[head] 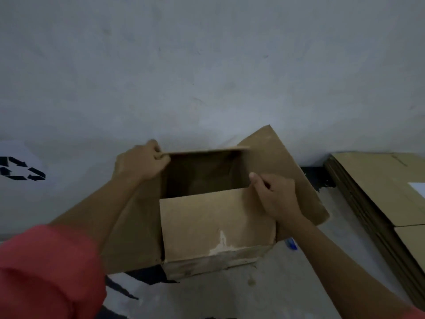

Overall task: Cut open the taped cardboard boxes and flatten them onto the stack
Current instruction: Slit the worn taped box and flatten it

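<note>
A brown cardboard box (216,222) stands on the floor in front of me, its top open and dark inside. The near flap lies folded over the opening, and the right flap sticks up and out. My left hand (140,161) pinches the left end of the far flap's edge. My right hand (273,196) rests at the right corner of the near flap, fingers curled on the cardboard. A stack of flattened boxes (377,199) lies on the floor to the right. A blue object (291,244), perhaps the cutter, lies beside the box's right side.
A grey wall (207,77) rises directly behind the box. At the left edge, a white surface carries a black recycling symbol (21,171). Dark marks cross the pale floor (264,293) near the box's front left corner.
</note>
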Tool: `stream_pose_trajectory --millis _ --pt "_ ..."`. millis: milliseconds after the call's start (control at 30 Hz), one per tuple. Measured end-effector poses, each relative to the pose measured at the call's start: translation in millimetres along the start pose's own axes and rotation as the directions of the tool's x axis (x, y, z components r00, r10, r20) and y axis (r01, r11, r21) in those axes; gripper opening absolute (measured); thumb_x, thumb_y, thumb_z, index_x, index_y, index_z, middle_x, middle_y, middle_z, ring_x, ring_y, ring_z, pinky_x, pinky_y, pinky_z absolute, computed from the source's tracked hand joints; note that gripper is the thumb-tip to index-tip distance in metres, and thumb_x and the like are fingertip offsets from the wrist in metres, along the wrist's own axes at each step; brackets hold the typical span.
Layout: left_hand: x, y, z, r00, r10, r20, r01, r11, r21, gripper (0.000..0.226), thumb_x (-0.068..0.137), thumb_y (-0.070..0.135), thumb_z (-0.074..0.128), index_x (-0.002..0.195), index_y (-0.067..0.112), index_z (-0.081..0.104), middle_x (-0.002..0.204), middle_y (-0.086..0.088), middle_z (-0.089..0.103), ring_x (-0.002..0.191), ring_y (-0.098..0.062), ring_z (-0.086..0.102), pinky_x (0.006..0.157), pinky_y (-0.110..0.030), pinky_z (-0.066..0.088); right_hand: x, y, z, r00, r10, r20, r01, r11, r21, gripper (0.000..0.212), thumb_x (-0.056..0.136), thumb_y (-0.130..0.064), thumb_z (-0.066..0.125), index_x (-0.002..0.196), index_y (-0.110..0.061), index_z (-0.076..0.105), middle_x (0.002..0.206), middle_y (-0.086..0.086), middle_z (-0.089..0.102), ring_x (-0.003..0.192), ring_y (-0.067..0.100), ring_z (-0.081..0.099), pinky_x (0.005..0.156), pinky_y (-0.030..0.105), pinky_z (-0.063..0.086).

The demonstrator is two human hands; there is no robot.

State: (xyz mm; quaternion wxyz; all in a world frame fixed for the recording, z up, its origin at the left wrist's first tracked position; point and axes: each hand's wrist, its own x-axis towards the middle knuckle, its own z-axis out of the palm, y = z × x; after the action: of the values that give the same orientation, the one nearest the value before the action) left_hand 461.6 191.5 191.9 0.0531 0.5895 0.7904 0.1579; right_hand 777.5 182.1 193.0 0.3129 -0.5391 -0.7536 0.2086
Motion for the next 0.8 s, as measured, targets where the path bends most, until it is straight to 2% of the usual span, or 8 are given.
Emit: stream_pose_trajectory --millis 133,233,300,367,433,533,667,800 --pt "9.8 0.0 -13.3 0.971 -0.229 -0.074 0.189 0.917 -0.352 0.050 0.097 0.054 0.036 0.076 0.016 0.061 0.080 -0.006 0.070 0.079 -0.025 0.065 0.081 -0.037 0.050 2.1 -24.8 -46.0 0.918 0.157 0.365 -0.166 0.986 -0.008 0.005 0.087 -0.024 0.067 0.091 -0.022 0.068 0.087 -0.009 0.062 0.080 0.000 0.053 0.076 0.019 0.045" --pt "3.2 21.4 -11.3 0.966 -0.254 -0.051 0.208 0.878 -0.431 0.033 0.102 0.027 0.037 0.089 0.011 0.063 0.101 0.000 0.065 0.091 -0.017 0.056 0.070 -0.025 0.041 -5.1 -26.2 -73.9 0.802 0.300 0.517 -0.186 0.947 -0.262 0.071 0.076 -0.042 0.074 0.137 -0.028 0.042 0.136 0.000 0.042 0.117 0.015 0.043 0.093 0.030 0.041" --pt "-1.8 33.3 -7.1 0.970 -0.245 -0.002 0.186 0.743 -0.643 0.021 0.102 0.017 0.041 0.100 0.015 0.061 0.119 -0.007 0.062 0.100 -0.019 0.056 0.084 -0.029 0.048 -8.2 -19.1 -81.8 0.791 0.417 0.447 -0.141 0.837 -0.529 0.111 0.065 -0.063 0.074 0.150 -0.035 0.007 0.158 0.003 0.004 0.143 0.034 0.010 0.112 0.053 0.021" --pt "-10.0 45.0 -6.4 0.968 -0.236 0.085 0.221 0.642 -0.734 0.028 0.101 0.021 0.047 0.126 0.011 0.055 0.135 -0.016 0.053 0.112 -0.025 0.056 0.098 -0.038 0.048 -11.3 -4.4 -81.7 0.772 0.488 0.408 -0.179 0.781 -0.598 0.130 0.061 -0.067 0.073 0.149 -0.033 -0.015 0.157 0.005 -0.022 0.144 0.038 -0.012 0.113 0.060 0.010" --pt "-20.9 57.8 -6.3 0.965 -0.181 0.190 0.263 0.676 -0.688 0.060 0.098 0.031 0.054 0.150 0.016 0.029 0.152 -0.009 0.035 0.134 -0.028 0.041 0.111 -0.041 0.035 -16.6 4.5 -78.6 0.752 0.522 0.402 -0.260 0.796 -0.547 0.128 0.070 -0.054 0.076 0.147 -0.030 -0.023 0.154 0.012 -0.030 0.143 0.041 -0.013 0.114 0.057 0.013" --pt "-35.7 84.2 -10.5 0.949 -0.119 0.291 0.290 0.693 -0.660 0.088 0.091 0.046 0.060 0.155 0.022 0.006 0.161 -0.005 0.015 0.146 -0.028 0.021 0.115 -0.041 0.025 -22.5 10.9 -73.7 0.764 0.506 0.401 -0.325 0.838 -0.439 0.107 0.083 -0.037 0.071 0.151 -0.020 -0.011 0.157 0.018 -0.008 0.142 0.038 0.015 0.110 0.043 0.027" --pt "-56.5 129.4 -19.9 0.909 -0.033 0.414 0.325 0.678 -0.659 0.093 0.087 0.055 0.060 0.155 0.022 0.007 0.161 -0.002 0.015 0.145 -0.027 0.022 0.110 -0.043 0.027 -20.6 16.0 -78.5 0.915 0.363 0.175 -0.321 0.919 -0.228 0.074 0.092 -0.011 0.054 0.152 -0.020 0.011 0.130 0.017 0.049 0.115 0.035 0.052 0.088 0.037 0.043" --pt "-84.0 178.9 -35.9 0.841 0.183 0.509 0.223 0.740 -0.635 0.079 0.091 0.058 0.050 0.153 0.019 0.020 0.159 0.003 0.022 0.140 -0.019 0.030 0.104 -0.034 0.030 -17.9 -1.3 -80.6 0.969 0.211 0.125 -0.213 0.977 0.000 0.058 0.090 -0.005 0.057 0.143 -0.013 0.034 0.093 -0.003 0.055 0.084 0.018 0.058 0.067 0.024 0.048"
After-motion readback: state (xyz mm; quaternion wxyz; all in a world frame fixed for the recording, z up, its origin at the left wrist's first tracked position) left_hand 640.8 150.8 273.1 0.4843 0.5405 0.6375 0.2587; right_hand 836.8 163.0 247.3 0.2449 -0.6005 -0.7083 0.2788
